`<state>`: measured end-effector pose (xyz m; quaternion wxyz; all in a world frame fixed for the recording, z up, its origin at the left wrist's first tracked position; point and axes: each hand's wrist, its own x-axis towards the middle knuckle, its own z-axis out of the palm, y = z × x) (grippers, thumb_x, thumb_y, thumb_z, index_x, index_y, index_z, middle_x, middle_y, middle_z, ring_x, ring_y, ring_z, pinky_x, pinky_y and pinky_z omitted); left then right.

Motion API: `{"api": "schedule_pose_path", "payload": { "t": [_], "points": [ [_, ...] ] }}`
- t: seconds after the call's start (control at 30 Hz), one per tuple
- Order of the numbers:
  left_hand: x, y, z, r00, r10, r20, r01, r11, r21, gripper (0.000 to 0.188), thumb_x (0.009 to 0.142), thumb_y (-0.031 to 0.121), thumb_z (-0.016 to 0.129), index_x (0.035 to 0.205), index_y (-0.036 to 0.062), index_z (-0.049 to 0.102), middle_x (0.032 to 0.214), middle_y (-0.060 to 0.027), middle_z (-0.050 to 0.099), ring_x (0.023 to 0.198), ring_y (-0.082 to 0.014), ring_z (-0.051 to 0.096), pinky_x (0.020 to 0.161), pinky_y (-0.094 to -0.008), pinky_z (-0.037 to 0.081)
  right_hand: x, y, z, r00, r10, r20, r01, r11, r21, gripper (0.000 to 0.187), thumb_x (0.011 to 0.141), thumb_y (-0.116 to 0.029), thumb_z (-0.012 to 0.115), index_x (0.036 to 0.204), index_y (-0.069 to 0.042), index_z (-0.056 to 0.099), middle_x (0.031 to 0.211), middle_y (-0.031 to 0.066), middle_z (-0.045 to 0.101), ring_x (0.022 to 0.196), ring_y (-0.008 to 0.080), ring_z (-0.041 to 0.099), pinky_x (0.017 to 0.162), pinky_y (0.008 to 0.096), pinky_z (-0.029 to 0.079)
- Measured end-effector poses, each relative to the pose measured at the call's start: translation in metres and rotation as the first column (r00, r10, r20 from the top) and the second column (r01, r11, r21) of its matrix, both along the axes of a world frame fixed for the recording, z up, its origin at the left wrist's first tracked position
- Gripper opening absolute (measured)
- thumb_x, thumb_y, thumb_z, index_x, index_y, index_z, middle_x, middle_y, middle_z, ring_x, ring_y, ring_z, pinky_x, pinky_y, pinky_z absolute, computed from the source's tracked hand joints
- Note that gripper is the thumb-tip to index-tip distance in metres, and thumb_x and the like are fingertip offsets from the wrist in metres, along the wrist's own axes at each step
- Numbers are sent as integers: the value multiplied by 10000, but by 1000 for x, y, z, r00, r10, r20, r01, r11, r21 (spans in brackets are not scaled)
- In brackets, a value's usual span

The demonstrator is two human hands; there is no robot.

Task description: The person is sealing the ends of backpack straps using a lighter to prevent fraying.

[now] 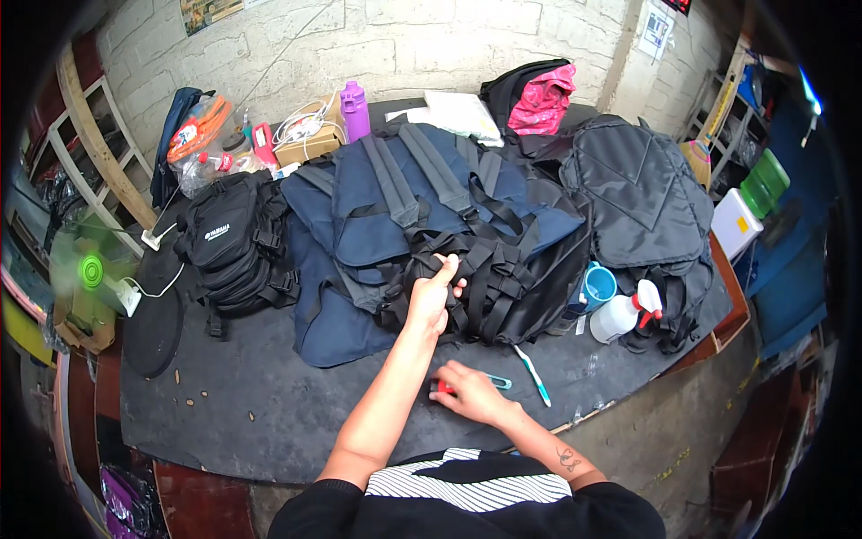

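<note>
My left hand (433, 295) is closed on a black strap at the front of a heap of black straps and buckles (485, 278). These lie over the near edge of a pile of navy backpacks (364, 184) with grey shoulder straps. Low over the table, my right hand (471, 393) has its fingers curled round a small red object (444, 386), mostly covered by them. A slim teal tool (497, 382) lies just beyond that hand; its near end is hidden. To its right is a white and teal toothbrush (532, 375).
A white spray bottle (614, 320) with a red trigger and a blue cup (598, 286) stand right of the pile. Black backpacks (229, 247) flank it. Behind are a purple bottle (354, 112), a cardboard box (310, 148) with white cables, and a pink bag (541, 99).
</note>
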<state>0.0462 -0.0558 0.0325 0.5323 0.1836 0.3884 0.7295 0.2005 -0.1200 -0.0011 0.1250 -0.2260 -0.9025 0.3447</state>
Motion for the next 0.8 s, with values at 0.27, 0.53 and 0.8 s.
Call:
{"api": "schedule_pose_path", "payload": {
  "t": [0.27,0.53,0.8],
  "points": [
    [8,1,-2,997,19,-79,-17,1000,25,171,860,189,594,745,104,502,710,4,536,584,-81,513,498,-212,396,-9,58,42,688,-468,-555,584,811,41,187,757,-122,632,887,-8,559,806,108,514,649,221,540,594,298,441],
    [21,23,-18,977,194,-88,-170,959,228,115,899,103,518,802,43,533,895,-49,598,756,-109,543,713,-229,447,-49,99,41,561,-604,-566,683,724,-95,248,719,-132,668,850,-21,489,753,98,531,628,216,552,588,308,459],
    [29,32,-27,944,285,-165,-263,954,142,169,919,136,493,885,-6,579,841,-43,602,711,-85,543,679,-206,448,-59,109,30,524,-624,-580,727,682,-76,223,707,-90,638,810,-17,455,711,104,530,597,200,520,583,309,446]
  ]
}}
